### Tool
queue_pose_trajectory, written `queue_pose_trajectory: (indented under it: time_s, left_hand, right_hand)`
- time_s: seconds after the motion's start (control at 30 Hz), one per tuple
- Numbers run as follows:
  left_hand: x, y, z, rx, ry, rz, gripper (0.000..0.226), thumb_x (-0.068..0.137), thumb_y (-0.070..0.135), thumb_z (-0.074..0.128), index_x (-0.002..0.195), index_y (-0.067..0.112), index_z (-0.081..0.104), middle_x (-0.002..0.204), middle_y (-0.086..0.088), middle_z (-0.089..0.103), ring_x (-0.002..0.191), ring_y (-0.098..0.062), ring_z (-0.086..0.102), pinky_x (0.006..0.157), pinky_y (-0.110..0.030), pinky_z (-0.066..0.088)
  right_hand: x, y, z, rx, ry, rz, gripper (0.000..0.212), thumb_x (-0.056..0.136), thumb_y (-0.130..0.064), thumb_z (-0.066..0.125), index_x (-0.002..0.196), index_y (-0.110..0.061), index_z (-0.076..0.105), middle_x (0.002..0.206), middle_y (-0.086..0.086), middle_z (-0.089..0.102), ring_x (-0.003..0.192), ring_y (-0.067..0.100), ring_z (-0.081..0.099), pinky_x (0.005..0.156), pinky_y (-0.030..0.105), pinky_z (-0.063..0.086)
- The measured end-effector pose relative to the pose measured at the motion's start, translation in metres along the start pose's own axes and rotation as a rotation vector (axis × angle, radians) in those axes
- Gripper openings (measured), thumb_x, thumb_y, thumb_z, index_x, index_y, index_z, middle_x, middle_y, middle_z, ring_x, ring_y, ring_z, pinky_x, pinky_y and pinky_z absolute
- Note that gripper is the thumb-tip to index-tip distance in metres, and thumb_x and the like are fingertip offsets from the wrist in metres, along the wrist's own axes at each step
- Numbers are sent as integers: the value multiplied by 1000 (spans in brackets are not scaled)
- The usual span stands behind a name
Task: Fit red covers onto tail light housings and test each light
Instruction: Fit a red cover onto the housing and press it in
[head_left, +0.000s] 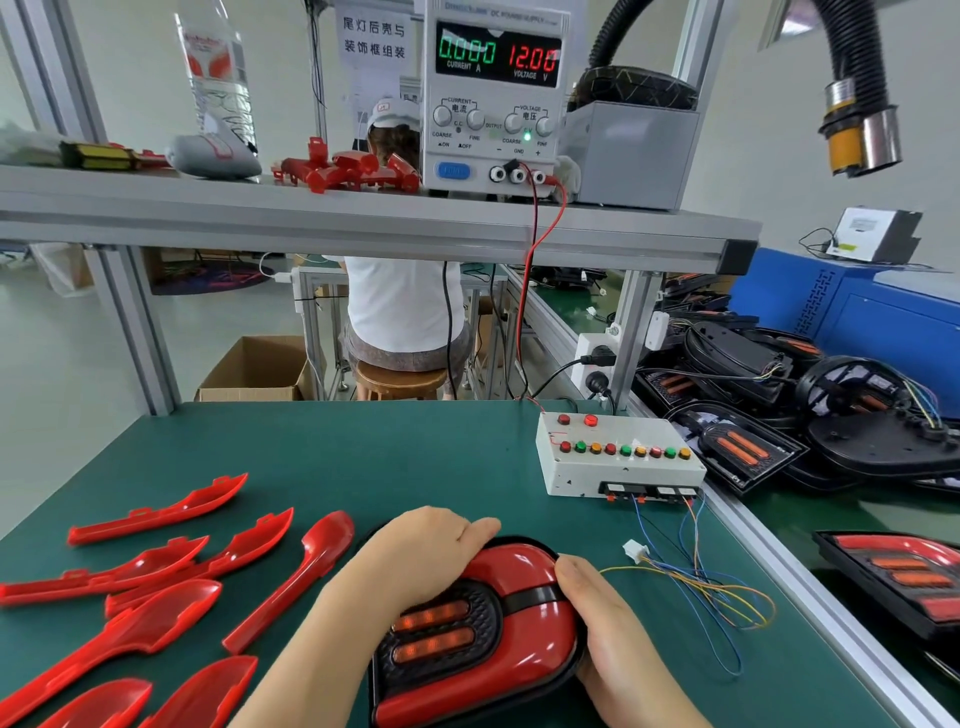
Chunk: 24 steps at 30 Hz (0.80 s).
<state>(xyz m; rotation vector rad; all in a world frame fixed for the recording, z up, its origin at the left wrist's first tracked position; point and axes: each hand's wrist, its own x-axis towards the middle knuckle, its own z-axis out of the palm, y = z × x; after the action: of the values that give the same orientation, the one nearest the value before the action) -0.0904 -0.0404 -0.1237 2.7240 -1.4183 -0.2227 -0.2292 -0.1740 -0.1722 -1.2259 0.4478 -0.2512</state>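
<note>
Fingers (480, 527) of the left hand (431, 545) are bending over the far edge of the red cover (519, 571), which is sitting on the black tail light housing (485, 621), low in the middle of the frame. It looks like the person is pressing the cover on until it snaps in. The white plug (635, 550) is lying loose just right of the light, apart from the test box (618, 462) above it, so testing is not starting yet. Next, one hand will need to let go, pick up the plug and push it into the box. The left palm is lying on top. The right hand (602, 629) is holding the right side, with its thumb lying on the cover and its other fingers going round the edge, out of sight.
</note>
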Motion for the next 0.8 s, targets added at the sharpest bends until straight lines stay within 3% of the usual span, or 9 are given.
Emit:
queue_pose_trajectory:
  time_s: [0.23,0.47,0.6,0.8]
  left_hand:
    - [8,-5,6,4,-11,25,32,105,28,23,131,28,42,104,-10,60,97,-28,57,78,-35,43]
    - [9,-7,5,-75,-69,38,37,105,28,22,135,33,42,115,-6,57,109,-25,53,86,-32,38]
    - [5,-5,9,77,-24,50,39,103,21,25,141,25,32,121,-7,54,112,-29,51,90,-38,44]
    - [6,-4,14,179,47,44,44,102,16,28,145,25,26,117,-6,56,107,-29,53,84,-41,46]
  right_hand:
    - [1,-1,-2,1,7,65,53,72,-41,67,109,-2,65,106,27,68,88,37,67,93,54,50]
    - [1,0,-4,25,-2,80,44,75,-35,66,104,-2,67,92,20,70,81,34,66,78,43,52]
    - [1,0,-4,8,-8,63,45,76,-35,66,105,-1,66,93,19,70,83,34,66,82,46,51]
    - [3,1,-5,22,-21,46,42,71,-35,68,99,-3,66,86,15,70,74,28,67,66,36,53]
